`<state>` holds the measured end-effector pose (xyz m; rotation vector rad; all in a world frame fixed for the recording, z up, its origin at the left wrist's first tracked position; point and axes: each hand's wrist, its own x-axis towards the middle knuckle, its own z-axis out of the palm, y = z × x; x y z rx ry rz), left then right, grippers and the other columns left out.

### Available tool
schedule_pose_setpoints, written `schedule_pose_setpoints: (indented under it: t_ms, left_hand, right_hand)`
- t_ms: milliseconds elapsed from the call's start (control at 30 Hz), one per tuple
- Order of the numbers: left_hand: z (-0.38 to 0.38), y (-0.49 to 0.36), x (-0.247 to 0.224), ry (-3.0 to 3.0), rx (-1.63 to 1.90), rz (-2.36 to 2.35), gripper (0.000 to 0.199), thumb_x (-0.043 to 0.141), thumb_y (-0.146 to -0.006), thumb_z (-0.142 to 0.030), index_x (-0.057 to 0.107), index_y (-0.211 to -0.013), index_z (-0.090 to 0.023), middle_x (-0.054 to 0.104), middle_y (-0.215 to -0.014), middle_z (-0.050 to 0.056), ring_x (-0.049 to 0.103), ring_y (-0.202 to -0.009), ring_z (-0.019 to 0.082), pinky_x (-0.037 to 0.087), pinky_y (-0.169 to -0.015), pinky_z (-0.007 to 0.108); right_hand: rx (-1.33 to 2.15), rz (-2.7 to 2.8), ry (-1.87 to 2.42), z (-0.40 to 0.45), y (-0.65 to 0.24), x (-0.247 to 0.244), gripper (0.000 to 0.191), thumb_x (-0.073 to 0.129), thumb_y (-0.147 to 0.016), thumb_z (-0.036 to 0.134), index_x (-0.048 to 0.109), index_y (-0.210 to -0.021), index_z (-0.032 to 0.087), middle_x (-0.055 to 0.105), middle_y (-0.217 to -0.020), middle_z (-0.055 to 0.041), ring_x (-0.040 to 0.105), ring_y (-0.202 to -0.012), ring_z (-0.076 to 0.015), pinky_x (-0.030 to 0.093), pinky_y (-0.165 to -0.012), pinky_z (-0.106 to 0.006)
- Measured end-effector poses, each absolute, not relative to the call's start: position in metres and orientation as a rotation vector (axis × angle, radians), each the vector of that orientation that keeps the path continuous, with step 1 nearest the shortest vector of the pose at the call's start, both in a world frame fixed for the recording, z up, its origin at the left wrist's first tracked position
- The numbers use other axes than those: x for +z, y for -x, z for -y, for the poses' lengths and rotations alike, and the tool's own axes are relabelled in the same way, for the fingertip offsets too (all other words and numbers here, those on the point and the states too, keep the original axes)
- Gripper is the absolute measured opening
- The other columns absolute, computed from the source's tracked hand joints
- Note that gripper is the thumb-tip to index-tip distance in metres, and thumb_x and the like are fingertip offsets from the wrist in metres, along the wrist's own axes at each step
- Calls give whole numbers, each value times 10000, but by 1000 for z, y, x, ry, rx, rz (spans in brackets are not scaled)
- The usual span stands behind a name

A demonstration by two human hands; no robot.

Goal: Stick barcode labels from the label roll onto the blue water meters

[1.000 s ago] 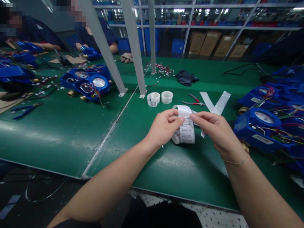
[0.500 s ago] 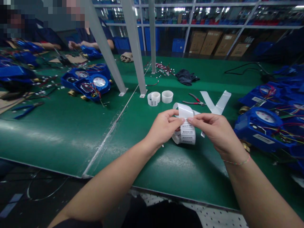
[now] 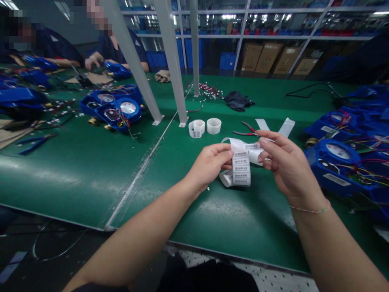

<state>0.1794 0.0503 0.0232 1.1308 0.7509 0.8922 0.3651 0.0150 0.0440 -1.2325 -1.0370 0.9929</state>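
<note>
Here, green tabletop [image 3: 91, 178], shelving [image 3: 212, 36] behind.

head-worn view, facing forward (and down), hands fairly near

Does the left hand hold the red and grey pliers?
No, the left hand pinches a white barcode strip; the pliers lie on the green tabletop.

factory workshop, green workbench [image 3: 243, 219], blue meter units [image 3: 337, 152], storage shelves [image 3: 240, 36]
</note>
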Motion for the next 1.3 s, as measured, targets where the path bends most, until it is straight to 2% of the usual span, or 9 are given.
schedule_pose_setpoints:
  t_ms: [167,567,833,1300]
  left_hand:
    - [-49,-181,24,-1121,872,-717,233,620,-884,-178,751,-1073,-142,775,-928,60,704,-791,123,514,-730,204]
    - [-49,-181,23,-1191,868,-704,265,622,-891,-217,742,-1114,-138,776,-960,70,704,-826,139,516,-762,229]
    - [-48,-181,23,-1187,882,-707,263,637,-880,-221,744,-1105,-138,774,-923,61,695,-793,131,509,-732,218]
    - [-48,-181,21,-1184,907,-701,236,685,-852,-252,761,-1054,-158,758,-921,48,682,-818,139,524,-752,236]
  right_hand:
    - [1013,1027,1170,-15,-360,39,433,920,-725,305,730,-1106,226,683,-813,15,531,-594,-74,361,-454,-165]
    - [1019,1049,1135,-17,-357,30,378,932,-722,307,736,-1030,207,733,-830,-2,594,-630,-79,496,-553,-168]
    - [961,1063,1133,-17,-356,27,367,939,-713,318,744,-1005,211,751,-873,-26,683,-763,-132,572,-641,-203]
    - [682,1169,1185,-17,-351,24,334,934,-706,284,744,-970,209,757,-868,-29,705,-761,-150,548,-597,-205]
